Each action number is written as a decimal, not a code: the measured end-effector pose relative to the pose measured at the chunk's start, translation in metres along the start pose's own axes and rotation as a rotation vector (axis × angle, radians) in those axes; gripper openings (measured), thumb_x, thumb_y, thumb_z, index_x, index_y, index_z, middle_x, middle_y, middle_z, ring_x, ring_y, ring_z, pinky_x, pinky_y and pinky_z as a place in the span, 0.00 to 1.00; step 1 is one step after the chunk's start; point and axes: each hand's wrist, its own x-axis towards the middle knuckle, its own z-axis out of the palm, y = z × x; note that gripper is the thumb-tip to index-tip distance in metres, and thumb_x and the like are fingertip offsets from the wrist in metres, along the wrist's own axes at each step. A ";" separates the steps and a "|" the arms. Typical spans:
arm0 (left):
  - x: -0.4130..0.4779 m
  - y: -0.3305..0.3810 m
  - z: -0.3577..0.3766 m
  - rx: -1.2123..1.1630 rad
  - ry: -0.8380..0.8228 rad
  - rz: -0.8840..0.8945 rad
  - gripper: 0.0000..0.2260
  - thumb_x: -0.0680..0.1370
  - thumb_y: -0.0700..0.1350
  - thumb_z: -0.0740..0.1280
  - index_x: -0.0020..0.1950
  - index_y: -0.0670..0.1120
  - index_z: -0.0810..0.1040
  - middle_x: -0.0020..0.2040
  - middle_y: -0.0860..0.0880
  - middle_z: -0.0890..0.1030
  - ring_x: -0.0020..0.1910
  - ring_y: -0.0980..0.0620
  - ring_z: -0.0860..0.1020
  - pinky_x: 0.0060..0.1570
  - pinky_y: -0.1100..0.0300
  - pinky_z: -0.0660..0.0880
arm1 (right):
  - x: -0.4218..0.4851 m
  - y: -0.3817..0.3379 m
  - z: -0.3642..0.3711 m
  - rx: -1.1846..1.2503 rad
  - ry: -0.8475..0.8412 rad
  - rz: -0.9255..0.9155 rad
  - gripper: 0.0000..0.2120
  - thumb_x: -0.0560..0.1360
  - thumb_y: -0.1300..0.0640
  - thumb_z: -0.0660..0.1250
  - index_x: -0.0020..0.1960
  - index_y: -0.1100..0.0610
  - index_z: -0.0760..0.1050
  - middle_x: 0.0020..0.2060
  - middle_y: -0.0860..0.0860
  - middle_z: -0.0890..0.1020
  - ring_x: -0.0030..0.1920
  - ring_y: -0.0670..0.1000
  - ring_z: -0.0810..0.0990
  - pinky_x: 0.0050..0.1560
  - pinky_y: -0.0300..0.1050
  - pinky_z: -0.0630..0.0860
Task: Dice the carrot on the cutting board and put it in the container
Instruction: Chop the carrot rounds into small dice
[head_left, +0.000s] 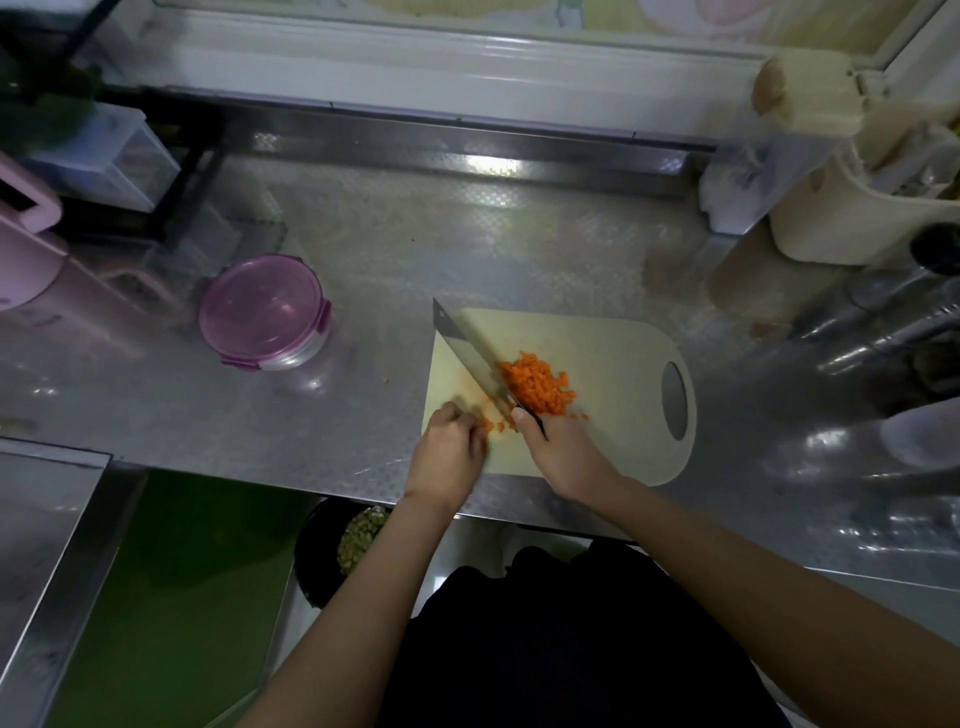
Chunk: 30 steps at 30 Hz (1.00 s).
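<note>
knife (470, 358) in right hand (558, 452) points far-left beside diced carrot (537, 387).

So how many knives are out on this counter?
1. A cleaver is angled across the left part of the cutting board, beside the diced carrot, its handle gripped by the right hand. The beige utensil holder at far right may hide more.

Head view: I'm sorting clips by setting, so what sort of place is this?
Probably a home kitchen: a steel counter holds a cutting board with diced carrot, the right hand grips a knife, and a lidded container stands nearby.
</note>
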 end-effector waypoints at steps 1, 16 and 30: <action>0.000 -0.002 -0.001 0.001 -0.031 0.010 0.11 0.77 0.42 0.64 0.56 0.40 0.79 0.54 0.42 0.74 0.55 0.42 0.74 0.55 0.51 0.73 | 0.000 -0.001 -0.001 -0.002 0.003 -0.003 0.24 0.81 0.49 0.54 0.28 0.54 0.61 0.24 0.49 0.66 0.27 0.45 0.65 0.31 0.45 0.56; -0.002 -0.005 -0.001 -0.064 0.004 -0.051 0.15 0.73 0.40 0.70 0.59 0.41 0.77 0.55 0.42 0.74 0.52 0.42 0.75 0.54 0.51 0.73 | -0.013 0.002 0.001 0.052 -0.069 -0.022 0.22 0.81 0.48 0.53 0.32 0.56 0.62 0.26 0.50 0.65 0.28 0.47 0.65 0.30 0.41 0.58; -0.009 -0.002 0.004 0.010 0.040 -0.046 0.09 0.74 0.38 0.66 0.52 0.38 0.80 0.53 0.41 0.75 0.50 0.42 0.76 0.51 0.50 0.74 | -0.008 0.009 0.025 -0.014 -0.047 -0.010 0.22 0.81 0.46 0.53 0.39 0.61 0.72 0.30 0.56 0.74 0.36 0.57 0.75 0.36 0.45 0.65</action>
